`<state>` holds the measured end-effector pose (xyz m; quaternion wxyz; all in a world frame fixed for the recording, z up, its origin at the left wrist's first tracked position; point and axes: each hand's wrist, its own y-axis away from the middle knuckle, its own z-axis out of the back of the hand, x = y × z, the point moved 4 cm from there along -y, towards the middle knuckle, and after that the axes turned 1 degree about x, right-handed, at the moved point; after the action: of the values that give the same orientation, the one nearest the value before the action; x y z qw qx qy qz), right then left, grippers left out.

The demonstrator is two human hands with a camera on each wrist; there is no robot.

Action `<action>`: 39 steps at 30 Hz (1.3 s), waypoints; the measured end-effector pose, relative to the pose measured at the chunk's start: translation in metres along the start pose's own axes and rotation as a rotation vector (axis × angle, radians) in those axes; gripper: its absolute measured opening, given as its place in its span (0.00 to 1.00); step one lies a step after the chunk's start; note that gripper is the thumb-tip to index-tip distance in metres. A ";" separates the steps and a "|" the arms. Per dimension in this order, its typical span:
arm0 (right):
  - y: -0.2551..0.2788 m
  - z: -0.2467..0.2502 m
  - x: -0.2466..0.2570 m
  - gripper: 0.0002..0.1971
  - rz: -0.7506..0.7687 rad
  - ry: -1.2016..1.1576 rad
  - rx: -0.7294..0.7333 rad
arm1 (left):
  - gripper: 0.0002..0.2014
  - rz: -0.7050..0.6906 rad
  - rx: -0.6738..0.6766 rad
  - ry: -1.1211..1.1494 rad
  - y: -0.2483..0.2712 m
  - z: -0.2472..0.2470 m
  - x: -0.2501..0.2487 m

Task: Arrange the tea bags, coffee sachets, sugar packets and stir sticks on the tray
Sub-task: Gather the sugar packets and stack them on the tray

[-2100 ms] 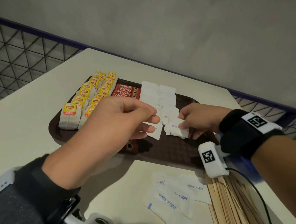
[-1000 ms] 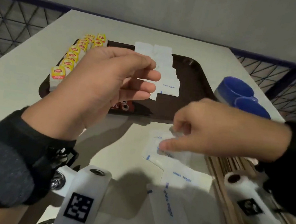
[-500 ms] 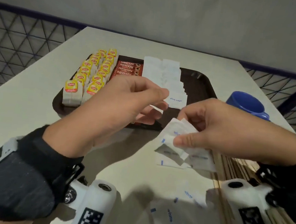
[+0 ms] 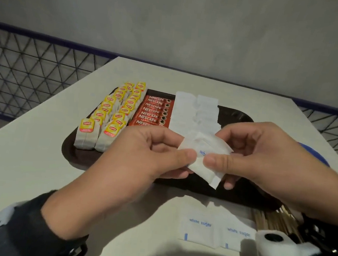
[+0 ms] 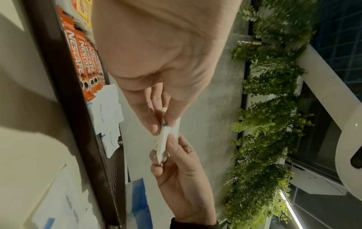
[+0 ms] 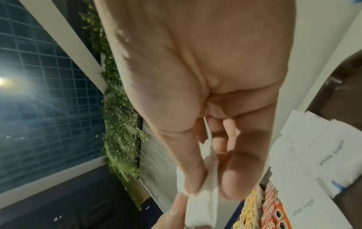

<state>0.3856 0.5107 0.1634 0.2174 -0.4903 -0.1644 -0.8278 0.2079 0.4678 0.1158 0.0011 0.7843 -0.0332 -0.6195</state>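
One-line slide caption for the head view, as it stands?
Both hands, left and right, pinch white sugar packets above a dark brown tray of yellow-tagged tea bags and red coffee sachets.

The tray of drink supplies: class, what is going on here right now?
A person is filling a dark tray. Tea bags, coffee sachets and rows of sugar packets already lie on it. Both the left hand and right hand pinch a small bunch of sugar packets above the tray. More packets and stir sticks wait on the table.
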 end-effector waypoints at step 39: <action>-0.052 0.011 -0.036 0.32 -0.354 1.006 0.077 | 0.07 -0.101 -0.149 -0.076 0.001 0.022 -0.035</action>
<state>0.3822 0.5681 0.1335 0.1444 0.0107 -0.1502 -0.9780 0.1781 0.4700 0.1451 0.0267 0.7585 0.0526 -0.6490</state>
